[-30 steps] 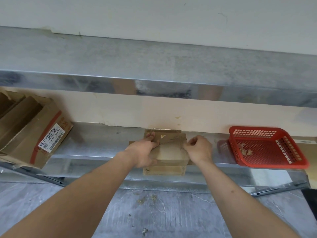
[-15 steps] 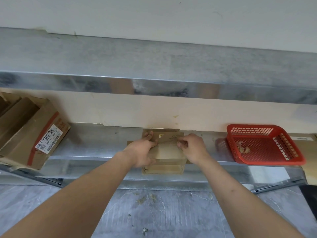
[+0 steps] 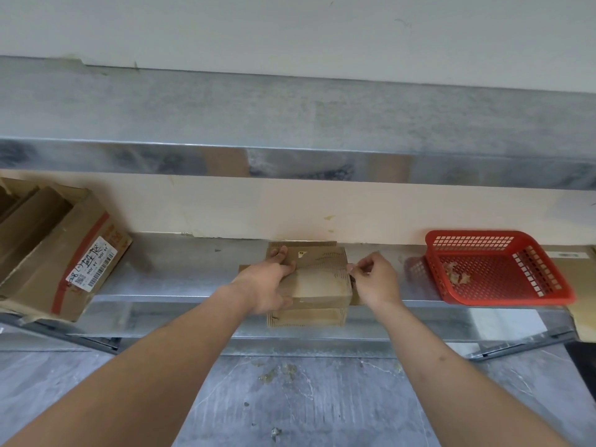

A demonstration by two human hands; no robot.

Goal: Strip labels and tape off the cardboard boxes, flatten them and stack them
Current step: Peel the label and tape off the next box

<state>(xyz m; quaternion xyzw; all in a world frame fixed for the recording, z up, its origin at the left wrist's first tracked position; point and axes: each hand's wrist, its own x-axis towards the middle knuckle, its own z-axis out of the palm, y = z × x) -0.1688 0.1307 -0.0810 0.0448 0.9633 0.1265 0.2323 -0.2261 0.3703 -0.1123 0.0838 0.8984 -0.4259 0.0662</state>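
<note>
While left hand (image 3: pixel 269 285) presses box (image 3: pixel 322 282), right hand (image 3: pixel 375 280) pinches its right edge.

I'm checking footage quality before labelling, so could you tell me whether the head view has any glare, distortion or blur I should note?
Head view: the wide-angle lens bows the metal shelf edge, which carries mirror-like reflections; lighting is soft and even; the small cardboard box and both hands look fairly sharp; the label on the large box at the frame's left edge is partly legible.

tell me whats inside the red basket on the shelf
The red basket holds a few torn brownish scraps, probably stripped tape or label bits. Its near wall hides part of the bottom.
</note>
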